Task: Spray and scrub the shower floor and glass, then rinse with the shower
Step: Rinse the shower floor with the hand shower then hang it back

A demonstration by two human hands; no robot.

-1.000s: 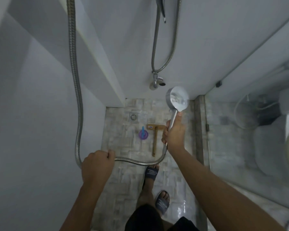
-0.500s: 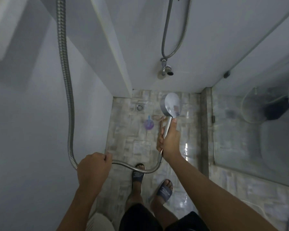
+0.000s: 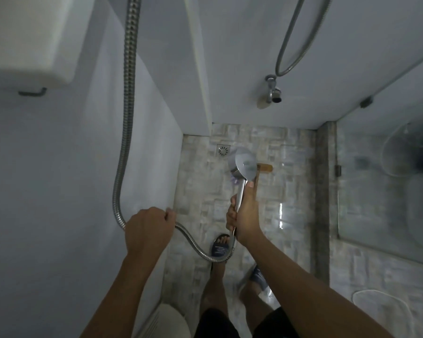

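Shower floor (image 3: pixel 291 191) below, showerhead handle (image 3: pixel 241 194) within right fingers (image 3: pixel 230 217), hose (image 3: pixel 125 123) within left fingers (image 3: pixel 169 212)

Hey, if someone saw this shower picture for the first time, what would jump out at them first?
The round silver shower head at centre, held by its handle in the right hand above the tiled floor. Next comes the ribbed metal hose, running down the left wall and through the gripping left hand. A chrome tap juts from the far wall above.

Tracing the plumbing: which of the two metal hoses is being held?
The left-wall hose, gripped by the left hand; the other hose hangs untouched on the back wall.
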